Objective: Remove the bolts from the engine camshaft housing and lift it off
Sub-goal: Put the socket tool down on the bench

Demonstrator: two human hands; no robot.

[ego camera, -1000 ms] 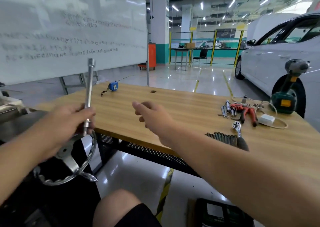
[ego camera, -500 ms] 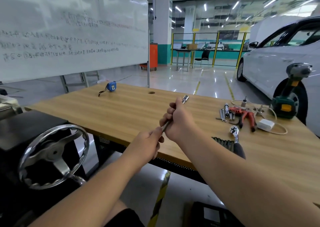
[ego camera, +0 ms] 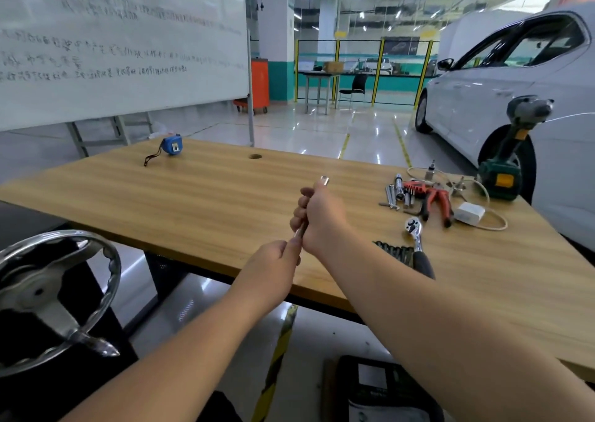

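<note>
A long steel socket extension bar (ego camera: 324, 180) is held over the front of the wooden table (ego camera: 199, 202). My right hand (ego camera: 317, 217) grips its shaft, with the bar's top end sticking out above the fist. My left hand (ego camera: 273, 268) pinches the bar's lower end just below the right hand. A row of removed bolts (ego camera: 391, 248) lies on the table beside a ratchet wrench (ego camera: 417, 241). The camshaft housing is out of view.
Sockets, red pliers (ego camera: 434, 199), a white charger (ego camera: 470, 212) and a green cordless impact wrench (ego camera: 508, 164) sit at the table's right. A blue tape measure (ego camera: 172, 144) lies far left. A steel handwheel (ego camera: 54, 296) stands at my left; a white car (ego camera: 515, 99) is parked right.
The bar went from my left hand alone, upright near the handwheel, to the middle above the table. My right hand closed round it, and my left hand shifted to its lower end.
</note>
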